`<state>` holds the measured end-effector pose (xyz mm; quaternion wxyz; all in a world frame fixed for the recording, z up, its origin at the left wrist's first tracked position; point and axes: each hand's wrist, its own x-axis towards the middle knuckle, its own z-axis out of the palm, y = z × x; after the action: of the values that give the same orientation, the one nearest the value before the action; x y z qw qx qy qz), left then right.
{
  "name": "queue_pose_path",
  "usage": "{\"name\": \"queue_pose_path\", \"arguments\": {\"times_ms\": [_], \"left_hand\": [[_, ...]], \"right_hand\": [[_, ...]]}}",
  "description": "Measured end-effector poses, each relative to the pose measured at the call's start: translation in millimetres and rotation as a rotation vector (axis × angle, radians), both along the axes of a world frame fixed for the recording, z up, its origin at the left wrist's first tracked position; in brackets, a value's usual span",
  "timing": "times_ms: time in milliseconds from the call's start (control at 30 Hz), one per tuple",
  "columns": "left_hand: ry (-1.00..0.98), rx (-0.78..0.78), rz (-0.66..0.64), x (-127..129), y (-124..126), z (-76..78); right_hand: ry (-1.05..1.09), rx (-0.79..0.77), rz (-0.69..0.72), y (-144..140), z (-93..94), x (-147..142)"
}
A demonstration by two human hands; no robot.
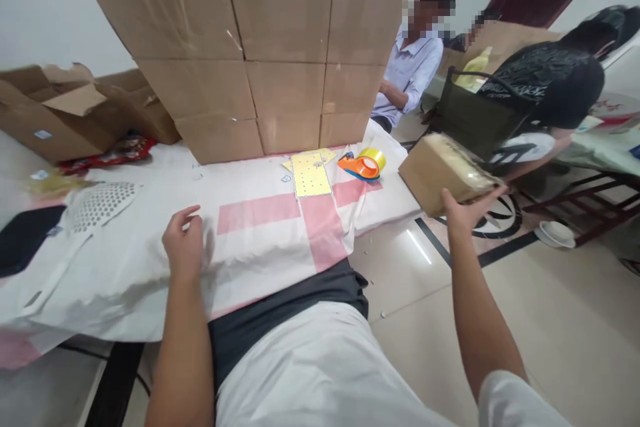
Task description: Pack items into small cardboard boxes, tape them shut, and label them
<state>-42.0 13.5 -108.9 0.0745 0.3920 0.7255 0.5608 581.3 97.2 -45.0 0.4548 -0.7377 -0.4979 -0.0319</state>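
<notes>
The right hand point(467, 210) grips the near underside of a small cardboard box point(443, 173), taped glossy on top, held in the air off the desk's point(150, 267) right edge with its long axis running far-right. The left hand point(184, 243) rests loosely curled and empty on the white-and-pink cloth, well apart. A perforated yellow card point(310, 175) and an orange tape dispenser point(364, 165) lie farther off, before stacked brown cartons point(280, 53).

One head-worn camera, looking forward and down.

The view sat at the wearer's head, tilted down over the lap and both forearms, close to the near edge of the cloth-covered table point(260, 240). It faced the stacked cardboard boxes point(260, 60) at the far side, with floor tiles point(550, 320) to the right and two seated people point(415, 60) far right. No second view overlapped it.
</notes>
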Motion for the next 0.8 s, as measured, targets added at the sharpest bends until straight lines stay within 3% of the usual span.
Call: {"name": "queue_pose_path", "arguments": {"times_ms": [33,100,200,267,467,567,667,800], "left_hand": [[0.004,-0.021,0.005,1,0,2.2],[0.015,-0.067,-0.008,2,-1,6.1],[0.035,-0.132,-0.068,1,-2,8.4],[0.042,-0.155,-0.098,0,-3,7.9],[-0.032,-0.138,-0.133,-8,3,5.6],[-0.088,-0.116,-0.190,-29,23,14.6],[-0.006,-0.070,-0.162,-72,63,41.3],[0.356,0.043,0.155,-154,128,102.8]], "right_hand": [[0.040,0.055,-0.093,30,3.5,-13],[0.124,-0.025,-0.067,95,16.5,-42],[0.264,-0.262,0.240,173,34.1,-72],[0.316,-0.263,0.311,195,29.0,-76],[0.354,-0.143,0.286,167,-34.8,-51],[0.236,-0.139,0.215,162,-46.0,-43],[0.108,-0.160,0.222,167,-46.1,-42],[0.016,-0.174,0.234,167,-47.9,-42]]}}
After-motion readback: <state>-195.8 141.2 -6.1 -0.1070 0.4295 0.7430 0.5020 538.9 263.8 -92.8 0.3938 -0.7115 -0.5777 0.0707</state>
